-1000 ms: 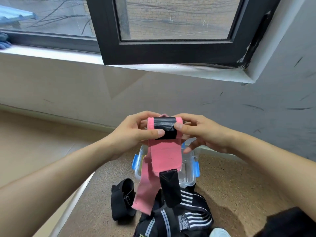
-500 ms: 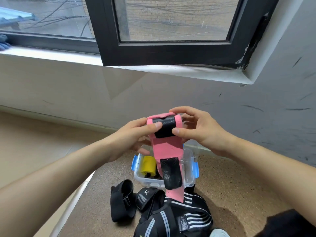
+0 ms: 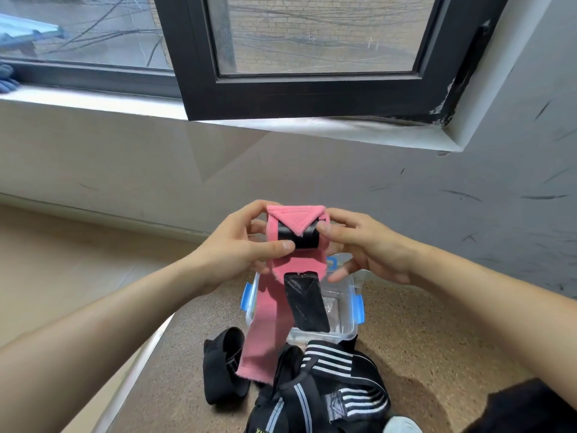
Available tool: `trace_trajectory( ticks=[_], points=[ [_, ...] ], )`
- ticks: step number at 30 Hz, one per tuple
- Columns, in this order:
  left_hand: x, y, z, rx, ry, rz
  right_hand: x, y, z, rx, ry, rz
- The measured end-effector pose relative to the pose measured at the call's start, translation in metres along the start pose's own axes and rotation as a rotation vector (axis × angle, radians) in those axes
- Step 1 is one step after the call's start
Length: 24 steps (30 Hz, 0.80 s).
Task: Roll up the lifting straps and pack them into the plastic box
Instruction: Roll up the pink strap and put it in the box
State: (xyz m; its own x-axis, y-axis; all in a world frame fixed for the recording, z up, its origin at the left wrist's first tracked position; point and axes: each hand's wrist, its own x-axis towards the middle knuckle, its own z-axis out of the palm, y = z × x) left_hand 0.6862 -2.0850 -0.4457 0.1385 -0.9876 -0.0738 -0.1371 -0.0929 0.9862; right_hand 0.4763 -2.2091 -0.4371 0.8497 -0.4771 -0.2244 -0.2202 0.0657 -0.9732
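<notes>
above the box (image 3: 347, 323), the left hand (image 3: 243, 245) and right hand (image 3: 368, 245) each pinch an end of the half-rolled pink strap (image 3: 295, 215), its tail hanging down to the black straps (image 3: 331, 360). a slack pinch could let the coil spring loose. the box's inside is mostly hidden behind that tail; it may be empty.

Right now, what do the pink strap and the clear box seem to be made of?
The pink strap looks like soft matte fabric, probably woven: fuzzy edges, limp hang. Its black patch may be hook-and-loop; I cannot be sure. The box is clear glossy hard plastic, see-through, with blue clips.
</notes>
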Motion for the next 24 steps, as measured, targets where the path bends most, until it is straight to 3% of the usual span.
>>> trace_trajectory(
  ticks=[7,15,24],
  points=[
    [0.0,-0.005,0.008,-0.021,0.005,0.102,0.002,0.002,0.002,-0.033,0.039,-0.059],
    [-0.001,-0.002,0.005,0.021,-0.129,-0.077,0.002,0.006,0.002,0.025,0.089,-0.182],
    [0.0,0.002,0.012,-0.108,-0.035,-0.115,0.003,0.01,0.008,-0.123,0.144,-0.299]
  ],
)
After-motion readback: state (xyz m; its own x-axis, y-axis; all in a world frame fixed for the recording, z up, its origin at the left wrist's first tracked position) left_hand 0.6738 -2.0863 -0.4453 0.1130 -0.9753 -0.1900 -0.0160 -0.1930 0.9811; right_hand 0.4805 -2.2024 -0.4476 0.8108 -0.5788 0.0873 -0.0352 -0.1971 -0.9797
